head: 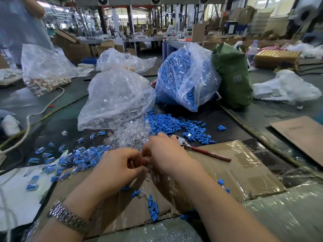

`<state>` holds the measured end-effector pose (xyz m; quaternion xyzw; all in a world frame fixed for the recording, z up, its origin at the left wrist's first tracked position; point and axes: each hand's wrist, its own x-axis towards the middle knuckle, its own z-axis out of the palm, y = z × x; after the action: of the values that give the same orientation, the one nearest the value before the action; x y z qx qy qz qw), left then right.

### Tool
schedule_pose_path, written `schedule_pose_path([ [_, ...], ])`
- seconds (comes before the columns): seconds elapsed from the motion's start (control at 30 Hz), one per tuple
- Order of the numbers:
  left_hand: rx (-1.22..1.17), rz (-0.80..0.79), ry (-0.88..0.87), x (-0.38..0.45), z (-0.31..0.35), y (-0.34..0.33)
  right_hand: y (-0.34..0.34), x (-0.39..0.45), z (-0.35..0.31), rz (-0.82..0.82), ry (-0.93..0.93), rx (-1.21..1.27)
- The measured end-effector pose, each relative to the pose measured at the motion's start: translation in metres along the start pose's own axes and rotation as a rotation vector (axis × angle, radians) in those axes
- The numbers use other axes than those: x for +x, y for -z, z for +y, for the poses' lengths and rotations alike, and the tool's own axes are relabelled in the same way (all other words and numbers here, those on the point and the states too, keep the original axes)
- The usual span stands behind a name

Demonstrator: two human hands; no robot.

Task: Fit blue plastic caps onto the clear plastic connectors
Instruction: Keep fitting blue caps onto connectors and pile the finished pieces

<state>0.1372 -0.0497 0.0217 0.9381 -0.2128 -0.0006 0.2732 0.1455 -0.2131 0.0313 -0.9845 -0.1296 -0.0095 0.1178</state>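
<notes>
My left hand (120,165) and my right hand (166,152) meet fingertip to fingertip over the taped cardboard (236,172), fingers curled. What they pinch between them is hidden, though clear plastic shows just below the fingers. A heap of clear connectors (129,133) lies just beyond my hands. Loose blue caps (174,123) spread behind and to the right of it. Capped connectors (78,156) are scattered to the left. A few blue pieces (153,206) lie near my wrists.
A clear bag of connectors (117,96) and a bag of blue caps (183,75) stand behind the heaps, with a green sack (232,75) beside them. Red-handled pliers (206,151) lie right of my right hand. A white cable (28,123) runs at left.
</notes>
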Motion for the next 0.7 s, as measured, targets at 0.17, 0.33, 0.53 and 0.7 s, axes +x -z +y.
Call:
schedule_pose_path([
  [0.17, -0.029, 0.006, -0.052, 0.002, 0.003, -0.004, 0.003, -0.002, 0.008, 0.056, -0.064, 0.076],
  [0.33, 0.001, -0.055, -0.094, 0.003, 0.006, -0.008, 0.012, -0.008, 0.017, 0.101, -0.127, 0.268],
  [0.53, -0.047, 0.000, -0.057, 0.003, 0.007, -0.007, 0.015, -0.012, 0.030, 0.158, -0.123, 0.571],
  [0.7, -0.203, 0.087, -0.049, 0.003, 0.008, -0.005, 0.020, -0.015, 0.034, 0.162, -0.120, 0.693],
])
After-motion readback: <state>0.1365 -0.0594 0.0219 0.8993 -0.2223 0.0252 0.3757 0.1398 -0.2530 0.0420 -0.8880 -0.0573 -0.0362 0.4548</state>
